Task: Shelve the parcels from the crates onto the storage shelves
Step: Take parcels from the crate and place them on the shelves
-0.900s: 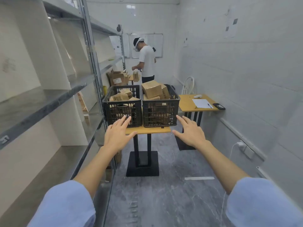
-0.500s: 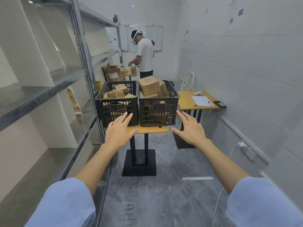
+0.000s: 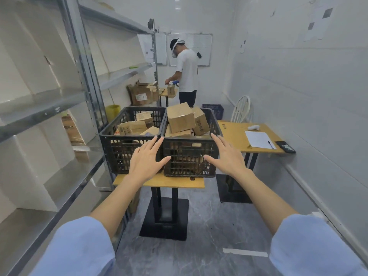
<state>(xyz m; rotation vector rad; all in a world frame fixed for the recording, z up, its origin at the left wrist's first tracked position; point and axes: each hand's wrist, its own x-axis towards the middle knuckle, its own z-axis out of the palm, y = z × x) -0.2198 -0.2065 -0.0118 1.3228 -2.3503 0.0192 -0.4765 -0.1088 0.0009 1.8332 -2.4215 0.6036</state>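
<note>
Metal storage shelves (image 3: 59,108) line the wall to the left of the left hand (image 3: 145,162). Straight ahead of both hands, a small wooden table (image 3: 179,183) carries two black crates side by side. The left crate (image 3: 123,148) sits just left of the left hand, and the right crate (image 3: 191,156) spans the gap between that hand and the right hand (image 3: 227,156). A second table (image 3: 235,136) stands to the right of the right hand.

Well beyond the hands, a person in a white shirt (image 3: 187,74) stands with back turned. Brown cardboard parcels (image 3: 180,120) lie in both crates, just past the fingertips (those in the right crate are heaped above its rim, the topmost tilted).

Both hands reach forward with fingers straight and spread, grasping nothing. Whether they touch the crate wall cannot be told. On the second table, right of the right hand, lie a sheet of paper (image 3: 258,139) and a dark phone (image 3: 285,146).
</note>
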